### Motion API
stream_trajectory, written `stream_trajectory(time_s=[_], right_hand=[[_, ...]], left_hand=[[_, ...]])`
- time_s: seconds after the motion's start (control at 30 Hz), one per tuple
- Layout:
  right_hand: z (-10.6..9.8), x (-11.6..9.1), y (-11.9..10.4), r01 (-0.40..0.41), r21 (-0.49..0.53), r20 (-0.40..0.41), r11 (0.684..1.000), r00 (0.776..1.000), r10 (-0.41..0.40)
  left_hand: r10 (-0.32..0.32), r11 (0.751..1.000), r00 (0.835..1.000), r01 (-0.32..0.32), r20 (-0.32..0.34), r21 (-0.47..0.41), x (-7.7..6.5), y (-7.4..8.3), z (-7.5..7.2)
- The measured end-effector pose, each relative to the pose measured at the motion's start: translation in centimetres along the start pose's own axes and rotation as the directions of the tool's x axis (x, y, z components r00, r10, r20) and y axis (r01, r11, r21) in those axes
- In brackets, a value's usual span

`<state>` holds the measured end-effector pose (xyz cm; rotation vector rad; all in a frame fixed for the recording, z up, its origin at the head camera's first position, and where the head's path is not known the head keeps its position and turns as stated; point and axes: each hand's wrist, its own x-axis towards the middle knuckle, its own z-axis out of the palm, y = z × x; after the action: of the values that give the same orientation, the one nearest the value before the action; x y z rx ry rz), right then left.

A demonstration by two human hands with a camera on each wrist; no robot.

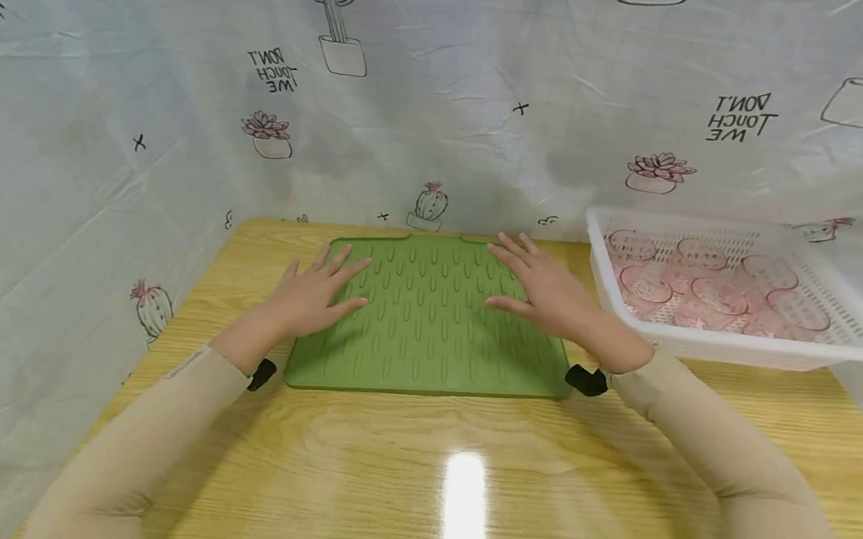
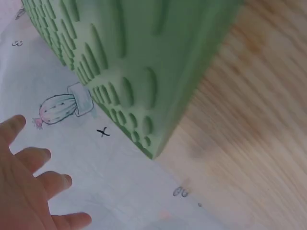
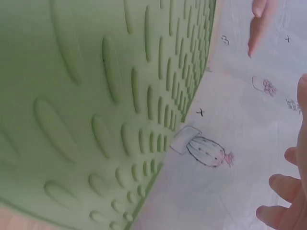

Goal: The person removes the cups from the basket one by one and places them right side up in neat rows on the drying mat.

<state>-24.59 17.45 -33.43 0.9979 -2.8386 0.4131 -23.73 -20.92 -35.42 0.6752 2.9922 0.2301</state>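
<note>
A green mat [image 1: 427,328] with rows of raised oval ridges lies flat on the wooden table. My left hand [image 1: 313,295] is over its left side, fingers spread and pointing away from me, with nothing in them. Over the right side is my right hand [image 1: 550,290], its fingers also straight and spread and its thumb pointing inward. In the left wrist view, the left hand [image 2: 29,187] appears apart from the mat's ridged surface [image 2: 110,62]. The right wrist view has the right hand's fingers [image 3: 283,187] at the right edge, away from the mat [image 3: 96,110].
A white perforated plastic basket [image 1: 742,345] stands at the back right, holding several clear pink-rimmed cups [image 1: 718,296]. Behind the wooden table [image 1: 358,465] hangs a pale sheet [image 1: 472,122] printed with cactus drawings; it also runs along the left side.
</note>
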Motion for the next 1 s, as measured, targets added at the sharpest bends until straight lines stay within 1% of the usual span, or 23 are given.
stream_trajectory(time_s=[0.07,0.17,0.3,0.47,0.7,0.8,1.0], right_hand=[[-0.3,-0.2,0.2,0.006,-0.002,-0.021,1.000,1.000,-0.006],[-0.7,-0.5,0.7,0.007,0.007,-0.045,1.000,0.999,-0.007],[-1.2,-0.9,1.3,-0.003,0.031,-0.054,1.000,0.999,0.005],[-2.0,-1.9,1.9,-0.007,0.043,-0.074,0.999,0.997,0.010],[-2.9,-3.2,3.1,-0.004,0.064,-0.156,0.998,0.988,0.014],[-3.4,-3.8,3.6,-0.014,0.081,-0.186,0.997,0.982,0.029],[-4.6,-5.2,4.5,-0.033,0.127,-0.201,0.991,0.978,0.058]], left_hand=[[0.016,1.000,1.000,-0.016,0.013,-0.008,-0.2,-0.4,0.2],[0.058,0.998,0.998,-0.058,0.035,-0.013,-0.4,-1.1,0.4],[0.096,0.995,0.993,-0.096,0.063,-0.012,-0.7,-2.0,0.5],[0.092,0.996,0.992,-0.090,0.089,-0.025,-1.2,-2.7,0.6],[0.083,0.996,0.992,-0.081,0.092,-0.031,-2.1,-3.5,0.9],[0.076,0.997,0.991,-0.073,0.106,-0.031,-2.3,-3.9,0.9],[0.060,0.998,0.988,-0.057,0.145,-0.027,-2.7,-4.2,0.8]])
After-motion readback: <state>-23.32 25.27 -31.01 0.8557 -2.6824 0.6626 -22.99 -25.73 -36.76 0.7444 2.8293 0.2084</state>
